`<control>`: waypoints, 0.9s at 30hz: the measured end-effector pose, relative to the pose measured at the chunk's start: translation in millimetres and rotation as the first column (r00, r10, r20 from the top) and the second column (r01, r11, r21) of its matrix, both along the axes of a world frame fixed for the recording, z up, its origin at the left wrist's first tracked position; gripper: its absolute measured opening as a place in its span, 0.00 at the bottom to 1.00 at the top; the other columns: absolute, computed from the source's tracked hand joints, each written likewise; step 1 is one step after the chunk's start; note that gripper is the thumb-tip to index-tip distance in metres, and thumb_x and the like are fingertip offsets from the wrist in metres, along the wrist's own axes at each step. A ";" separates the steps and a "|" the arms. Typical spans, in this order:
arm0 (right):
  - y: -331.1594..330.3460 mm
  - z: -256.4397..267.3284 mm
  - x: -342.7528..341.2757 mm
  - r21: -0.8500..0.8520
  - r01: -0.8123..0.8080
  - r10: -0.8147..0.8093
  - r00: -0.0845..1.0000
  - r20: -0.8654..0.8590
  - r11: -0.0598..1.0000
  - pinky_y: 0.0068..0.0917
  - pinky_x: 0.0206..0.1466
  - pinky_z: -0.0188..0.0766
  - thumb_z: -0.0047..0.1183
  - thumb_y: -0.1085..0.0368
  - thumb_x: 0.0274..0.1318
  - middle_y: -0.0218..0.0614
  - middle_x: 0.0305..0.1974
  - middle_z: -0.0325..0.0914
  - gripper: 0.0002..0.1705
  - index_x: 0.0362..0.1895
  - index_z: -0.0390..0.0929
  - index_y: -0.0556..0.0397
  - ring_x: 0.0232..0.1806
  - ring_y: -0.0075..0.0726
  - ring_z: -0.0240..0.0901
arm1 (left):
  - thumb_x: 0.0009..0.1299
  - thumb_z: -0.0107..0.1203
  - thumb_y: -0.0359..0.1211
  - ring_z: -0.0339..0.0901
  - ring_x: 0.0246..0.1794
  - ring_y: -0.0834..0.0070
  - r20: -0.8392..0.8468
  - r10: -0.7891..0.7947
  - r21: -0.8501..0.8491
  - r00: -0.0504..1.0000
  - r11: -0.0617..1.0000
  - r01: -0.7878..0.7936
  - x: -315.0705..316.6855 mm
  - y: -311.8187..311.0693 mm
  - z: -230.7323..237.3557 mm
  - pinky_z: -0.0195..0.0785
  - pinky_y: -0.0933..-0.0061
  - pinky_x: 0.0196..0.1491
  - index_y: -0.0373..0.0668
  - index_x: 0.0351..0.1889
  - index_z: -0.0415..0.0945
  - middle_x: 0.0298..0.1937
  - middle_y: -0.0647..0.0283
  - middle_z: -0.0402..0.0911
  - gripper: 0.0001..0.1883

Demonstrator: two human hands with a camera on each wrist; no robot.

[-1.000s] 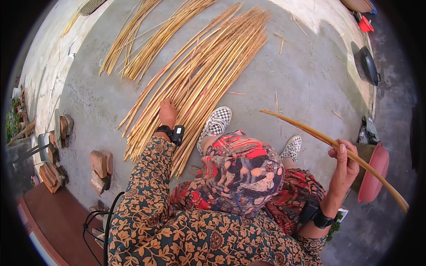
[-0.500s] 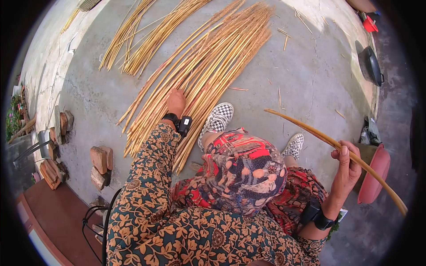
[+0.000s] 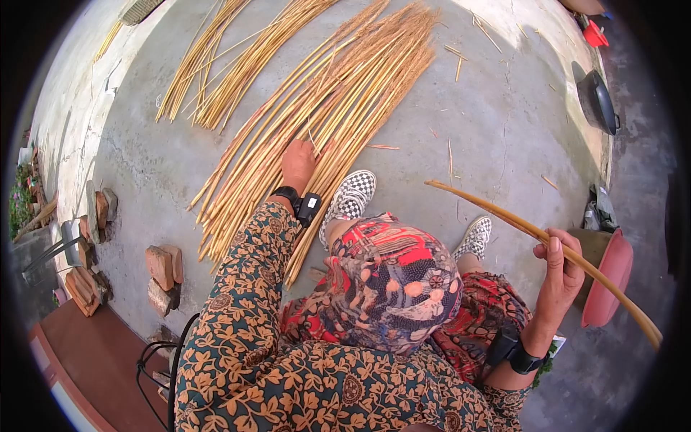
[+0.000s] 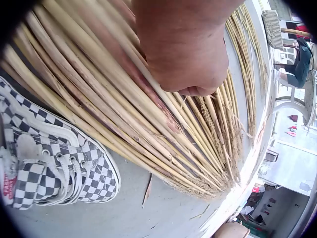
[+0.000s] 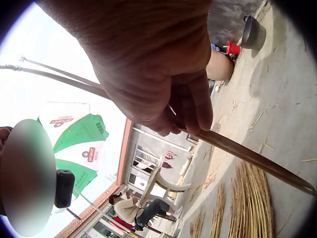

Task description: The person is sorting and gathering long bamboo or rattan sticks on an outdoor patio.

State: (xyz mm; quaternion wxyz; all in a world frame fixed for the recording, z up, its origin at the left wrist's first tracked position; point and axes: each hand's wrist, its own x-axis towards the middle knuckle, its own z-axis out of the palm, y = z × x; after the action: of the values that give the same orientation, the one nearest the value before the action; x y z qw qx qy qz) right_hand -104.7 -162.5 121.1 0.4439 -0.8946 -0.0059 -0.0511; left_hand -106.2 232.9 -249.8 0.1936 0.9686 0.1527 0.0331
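The left hand (image 3: 297, 164) is reaching down near the middle of the head view, back upward, its fingers curling round stalks in the broad stalk pile (image 3: 353, 108); the fingertips are staying hidden. Over on the right, the right hand (image 3: 563, 272) is hovering raised, thumb pointing up, closing a narrow grip round the long held stalks (image 3: 497, 210). Those are slanting from right of centre down to the lower right, bowing gently, and they're sticking out on both sides of the grip. The pile is running from lower left to upper centre, feathery ends pointing up, stalks spreading on both sides of the left hand. A checkered shoe (image 3: 351, 193) is standing just beside it, and smaller bundles (image 3: 252, 61) are lying at upper left.
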 end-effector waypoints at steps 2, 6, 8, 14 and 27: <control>0.2 0.2 -0.4 0.001 0.003 -0.003 1.000 -0.001 1.000 0.18 0.35 0.66 0.50 0.66 0.59 0.31 0.31 0.70 0.09 0.39 0.75 0.59 0.29 0.21 0.69 | 0.61 0.51 0.32 0.74 0.35 0.55 0.011 -0.046 0.040 0.999 0.998 0.045 -0.8 -7.3 5.6 0.68 0.57 0.38 0.43 0.30 0.76 0.35 0.54 0.75 0.05; 0.4 0.1 -0.2 0.000 -0.006 0.006 1.000 -0.008 1.000 0.18 0.35 0.66 0.50 0.67 0.59 0.31 0.31 0.70 0.08 0.39 0.75 0.59 0.29 0.21 0.69 | 0.62 0.48 0.30 0.75 0.37 0.57 -0.110 -0.031 0.033 0.993 0.999 0.035 -6.3 -12.4 -8.9 0.70 0.58 0.37 0.43 0.31 0.74 0.35 0.55 0.75 0.04; 0.7 1.7 -2.7 0.000 -0.006 0.006 1.000 -0.008 1.000 0.18 0.35 0.66 0.50 0.67 0.59 0.31 0.31 0.70 0.08 0.39 0.75 0.59 0.29 0.21 0.69 | 0.62 0.47 0.29 0.76 0.38 0.57 -0.161 -0.057 0.074 0.985 0.995 0.070 -11.1 -13.9 -10.6 0.70 0.59 0.38 0.43 0.33 0.74 0.35 0.55 0.76 0.05; 0.7 2.5 -3.3 0.007 -0.001 0.001 1.000 -0.007 1.000 0.17 0.35 0.67 0.50 0.67 0.59 0.31 0.32 0.70 0.08 0.39 0.76 0.59 0.29 0.21 0.69 | 0.63 0.46 0.29 0.77 0.40 0.58 -0.264 -0.110 0.096 0.958 0.986 0.140 -9.0 -14.3 -10.7 0.71 0.60 0.40 0.42 0.35 0.72 0.38 0.55 0.76 0.05; 0.1 1.9 -3.4 -0.021 -0.004 0.003 1.000 -0.013 1.000 0.17 0.34 0.67 0.51 0.68 0.58 0.32 0.32 0.70 0.07 0.38 0.76 0.58 0.29 0.22 0.71 | 0.63 0.50 0.33 0.77 0.42 0.60 -0.374 -0.108 0.142 0.921 0.975 0.172 9.6 -12.9 -7.8 0.72 0.62 0.40 0.42 0.41 0.69 0.42 0.54 0.74 0.10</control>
State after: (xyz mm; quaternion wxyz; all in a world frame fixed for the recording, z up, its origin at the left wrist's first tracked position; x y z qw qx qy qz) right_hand -108.1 -162.4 123.0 0.4345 -0.8995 -0.0052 -0.0446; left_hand -96.6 220.0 -257.5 0.0796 0.9793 0.1126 -0.1479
